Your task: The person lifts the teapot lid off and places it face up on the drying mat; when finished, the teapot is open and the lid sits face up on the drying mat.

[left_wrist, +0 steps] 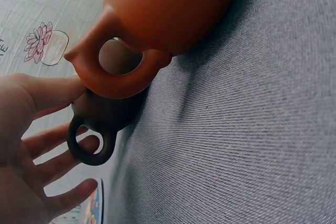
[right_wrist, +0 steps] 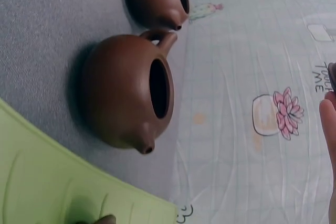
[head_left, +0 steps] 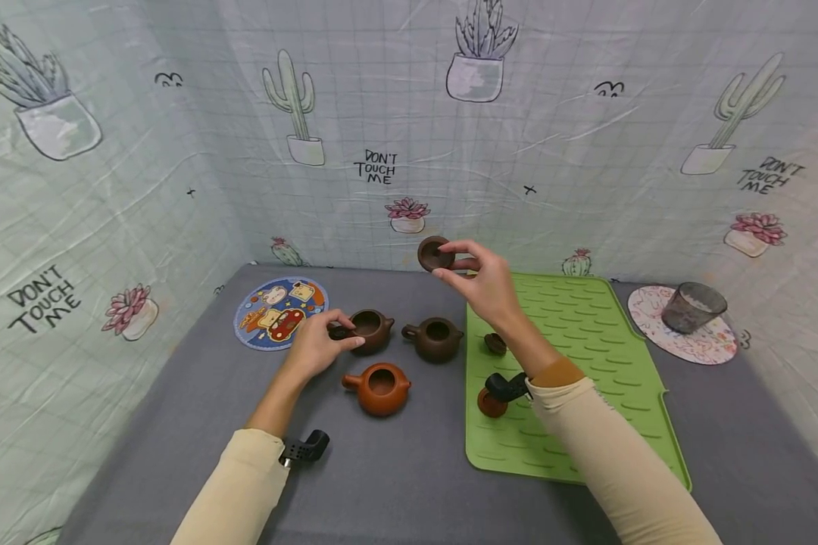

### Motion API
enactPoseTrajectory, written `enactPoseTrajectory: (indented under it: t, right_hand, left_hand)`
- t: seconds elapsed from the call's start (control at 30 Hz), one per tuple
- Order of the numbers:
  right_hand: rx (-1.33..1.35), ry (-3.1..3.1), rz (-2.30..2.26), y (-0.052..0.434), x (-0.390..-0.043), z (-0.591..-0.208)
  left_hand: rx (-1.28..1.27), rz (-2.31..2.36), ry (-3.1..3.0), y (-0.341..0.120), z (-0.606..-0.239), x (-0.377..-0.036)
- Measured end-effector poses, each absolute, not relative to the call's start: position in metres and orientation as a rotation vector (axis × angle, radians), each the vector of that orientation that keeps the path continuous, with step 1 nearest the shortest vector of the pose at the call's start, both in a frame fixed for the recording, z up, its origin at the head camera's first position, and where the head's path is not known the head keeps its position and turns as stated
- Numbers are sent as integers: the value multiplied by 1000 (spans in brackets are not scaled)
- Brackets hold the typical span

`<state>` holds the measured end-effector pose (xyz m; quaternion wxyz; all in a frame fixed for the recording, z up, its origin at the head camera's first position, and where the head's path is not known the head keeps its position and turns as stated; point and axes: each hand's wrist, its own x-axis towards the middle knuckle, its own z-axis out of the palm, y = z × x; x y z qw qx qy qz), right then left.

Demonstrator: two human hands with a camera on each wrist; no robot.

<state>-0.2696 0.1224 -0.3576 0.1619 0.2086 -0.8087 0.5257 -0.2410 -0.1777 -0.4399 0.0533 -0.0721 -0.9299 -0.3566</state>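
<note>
My right hand [head_left: 484, 276] pinches a dark brown teapot lid [head_left: 428, 257] in the air above the back of the table, its hollow underside turned toward the head camera. Thumb and forefinger of my left hand [head_left: 316, 344] rest around the handle side and rim of a dark brown teapot [head_left: 376, 334], which stands without a lid. In the left wrist view this teapot [left_wrist: 113, 114] is partly hidden behind an orange-red teapot [left_wrist: 173, 9]. A second dark brown teapot [head_left: 436, 344], also lidless, stands to the right, its spout toward the green mat.
On the green ridged mat [head_left: 566, 446] lie a dark brown lid [head_left: 495, 344] and an orange-red lid [head_left: 492, 404], partly under the right wrist's camera. A blue patterned round mat [head_left: 252, 318] is at left. At right, a grey glass [head_left: 688, 310] stands on a pink patterned mat [head_left: 712, 350].
</note>
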Motion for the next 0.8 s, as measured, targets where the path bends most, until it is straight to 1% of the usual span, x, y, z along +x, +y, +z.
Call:
enactPoseTrajectory:
  t: [0.47,0.8]
  right_hand:
    - [535,-2302,1538,150,-271,-355]
    - [444,-2342,1526,177,-271,-362]
  left_hand:
    - [-204,-1103,-2820,-179,-439,-241]
    - [-233,-1101,-2824,-180,-439,-243]
